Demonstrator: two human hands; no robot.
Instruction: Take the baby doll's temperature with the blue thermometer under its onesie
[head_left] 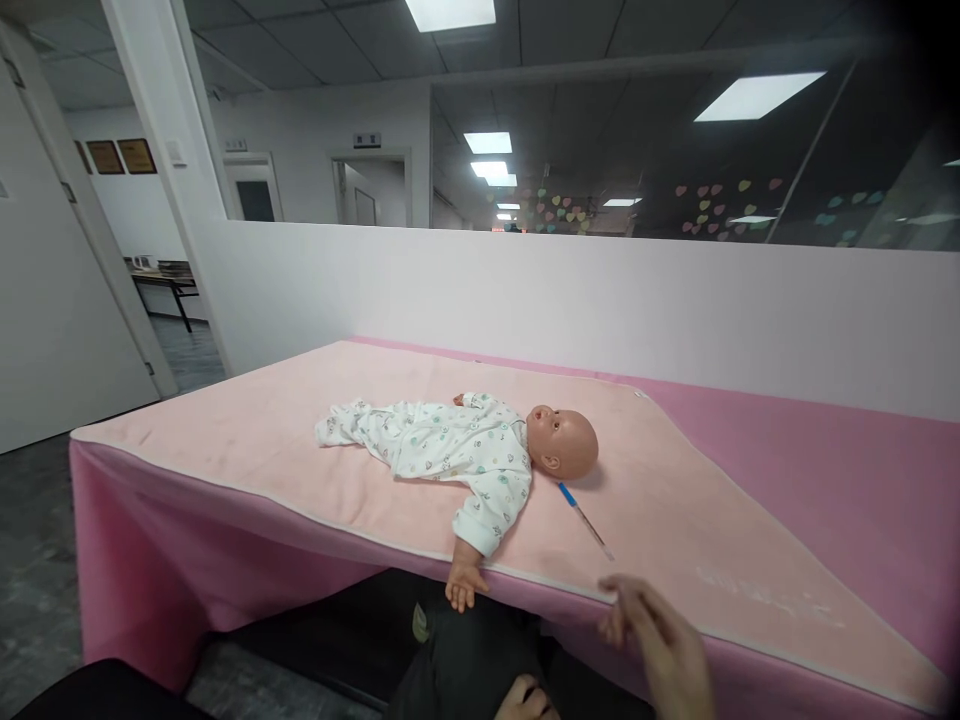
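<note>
A baby doll [457, 445] in a white patterned suit lies on its back, its head to the right and one arm reaching over the front edge. Beside its head rests a thin clear stick with a blue end [585, 520], which looks like a glass thermometer. My right hand [660, 640] hovers at the table's front edge, a little below the stick's clear tip. It is somewhat blurred, fingers loosely bent and apart, and nothing shows in it. Low on my lap, my left hand [527, 698] appears with curled fingers, mostly cut off by the frame.
A peach blanket [255, 430] with a pale edge covers a table draped in pink cloth [825, 450]. Behind it stands a white half wall [570, 300] topped by glass. My dark-trousered legs [472, 650] are under the front edge. A white door [67, 260] is at left.
</note>
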